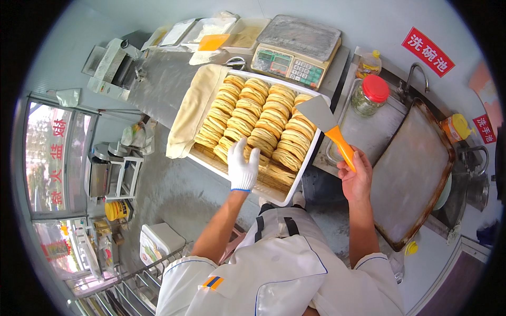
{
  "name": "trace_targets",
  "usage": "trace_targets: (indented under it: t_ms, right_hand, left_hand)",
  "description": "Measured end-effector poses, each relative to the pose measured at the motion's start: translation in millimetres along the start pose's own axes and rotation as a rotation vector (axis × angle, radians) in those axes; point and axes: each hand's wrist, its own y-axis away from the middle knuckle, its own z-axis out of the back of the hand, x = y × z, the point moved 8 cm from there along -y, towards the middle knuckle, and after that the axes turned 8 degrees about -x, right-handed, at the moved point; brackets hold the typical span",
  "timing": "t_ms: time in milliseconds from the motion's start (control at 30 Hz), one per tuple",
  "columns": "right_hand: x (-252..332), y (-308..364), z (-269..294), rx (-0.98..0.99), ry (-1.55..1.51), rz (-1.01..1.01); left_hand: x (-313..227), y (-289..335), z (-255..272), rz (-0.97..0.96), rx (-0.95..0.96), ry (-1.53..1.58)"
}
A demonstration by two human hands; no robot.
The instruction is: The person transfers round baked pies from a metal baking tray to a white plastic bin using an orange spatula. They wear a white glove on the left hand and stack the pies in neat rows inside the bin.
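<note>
My right hand [356, 175], bare, is closed around the orange handle of a scraper [318, 114]. Its broad metal blade points up and left, over the right-hand row of breads. In a white glove, my left hand [243, 167] reaches over the near part of the breads with thumb and fingers apart. It seems to touch the breads at its fingertips, though the contact is partly hidden. Round golden flatbreads [247, 109] stand on edge in several rows inside a white plastic crate [289, 196]. Woven matting [268, 184] shows at the crate's near end.
Beige cloth [196, 108] drapes over the crate's left side. Behind it stand a scale [293, 55] and several trays of flour [211, 30]. To the right are a red-lidded jar [371, 95], a large baking tray [414, 174] leaning by the sink, and a tap [417, 78].
</note>
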Motion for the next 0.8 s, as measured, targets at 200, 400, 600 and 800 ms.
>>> trace_targets:
  t_ms: [200, 400, 600, 800]
  right_hand:
    - [8, 4, 17, -0.079, 0.024, 0.012]
    - [12, 11, 37, -0.167, 0.028, 0.02]
    - [8, 7, 32, -0.165, 0.016, 0.024]
    - [8, 0, 19, -0.135, 0.025, 0.023]
  left_hand:
    - [-49, -65, -79, -0.563, 0.242, -0.145]
    - [-44, -72, -108, -0.624, 0.298, 0.0]
    - [-38, -71, -98, -0.538, 0.254, 0.012]
    - [-39, -72, -97, -0.509, 0.252, 0.008]
